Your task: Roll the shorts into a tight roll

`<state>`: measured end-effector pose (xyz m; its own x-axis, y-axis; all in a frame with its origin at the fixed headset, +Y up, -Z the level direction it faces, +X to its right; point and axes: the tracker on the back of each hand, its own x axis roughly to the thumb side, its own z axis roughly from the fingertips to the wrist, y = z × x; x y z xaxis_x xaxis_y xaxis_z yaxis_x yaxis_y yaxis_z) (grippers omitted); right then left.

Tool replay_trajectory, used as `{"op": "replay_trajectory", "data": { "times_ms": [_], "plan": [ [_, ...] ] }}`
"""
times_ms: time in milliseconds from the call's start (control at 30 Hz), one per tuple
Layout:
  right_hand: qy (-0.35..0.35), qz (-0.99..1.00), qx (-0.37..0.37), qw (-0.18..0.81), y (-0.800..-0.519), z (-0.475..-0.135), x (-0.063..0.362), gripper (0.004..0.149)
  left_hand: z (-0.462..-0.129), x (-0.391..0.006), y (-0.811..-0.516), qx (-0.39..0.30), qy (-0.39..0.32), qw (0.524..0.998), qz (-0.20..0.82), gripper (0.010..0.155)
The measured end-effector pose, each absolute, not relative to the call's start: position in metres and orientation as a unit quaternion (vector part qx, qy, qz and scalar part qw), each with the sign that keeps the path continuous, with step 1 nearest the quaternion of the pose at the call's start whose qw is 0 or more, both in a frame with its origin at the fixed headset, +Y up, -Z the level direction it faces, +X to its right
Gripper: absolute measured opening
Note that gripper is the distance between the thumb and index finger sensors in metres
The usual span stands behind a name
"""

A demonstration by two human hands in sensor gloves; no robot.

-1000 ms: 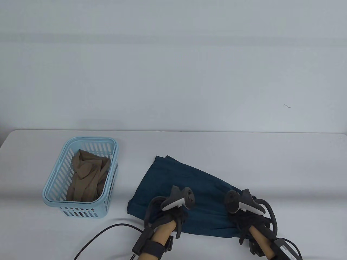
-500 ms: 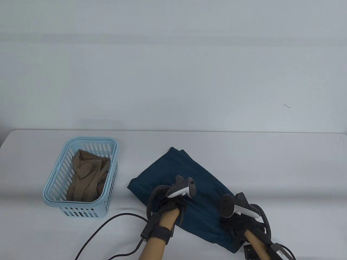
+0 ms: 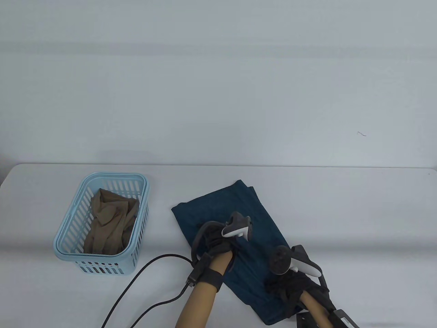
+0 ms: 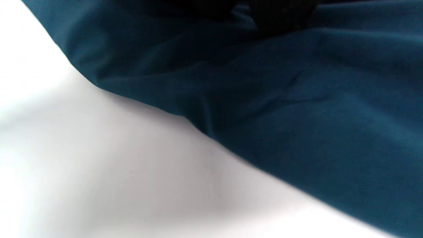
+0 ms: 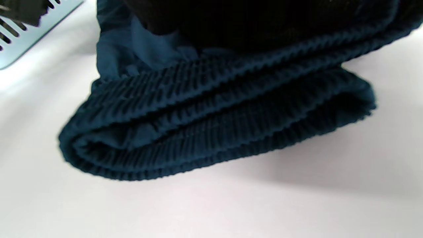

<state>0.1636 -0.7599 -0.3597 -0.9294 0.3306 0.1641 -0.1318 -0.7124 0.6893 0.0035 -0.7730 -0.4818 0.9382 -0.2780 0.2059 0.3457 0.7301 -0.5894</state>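
Although the folded dark teal fabric shorts [image 3: 239, 239] lie flat on the white desk [image 3: 341, 212], no roll has yet been started, judging from the table view; the whole rolling remains. Nearest, the right hand [image 3: 290, 283] rests on the near end of the shorts, where the ribbed elastic waistband [image 5: 211, 132] lies doubled over itself. Whether its fingers are spread or pinching the band cannot be told. Slightly farther and to the left, the left hand [image 3: 218, 244] presses on the middle of the shorts; its fingers are likewise hidden. One black cable [image 3: 146, 280] runs across the desk near the left wrist. Farther left stands one light blue slotted plastic basket [image 3: 68, 249] holding one crumpled tan garment [image 3: 109, 222]. Count: one pair of shorts, two hands, one basket.
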Motion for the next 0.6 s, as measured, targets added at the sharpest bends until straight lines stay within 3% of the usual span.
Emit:
{"op": "replay_trajectory", "data": {
  "times_ms": [600],
  "plan": [
    [0.348, 0.900, 0.128, 0.228, -0.770, -0.365, 0.147, 0.051, -0.523, -0.001, -0.778, -0.296, -0.052, 0.948, -0.103, 0.061]
  ]
}}
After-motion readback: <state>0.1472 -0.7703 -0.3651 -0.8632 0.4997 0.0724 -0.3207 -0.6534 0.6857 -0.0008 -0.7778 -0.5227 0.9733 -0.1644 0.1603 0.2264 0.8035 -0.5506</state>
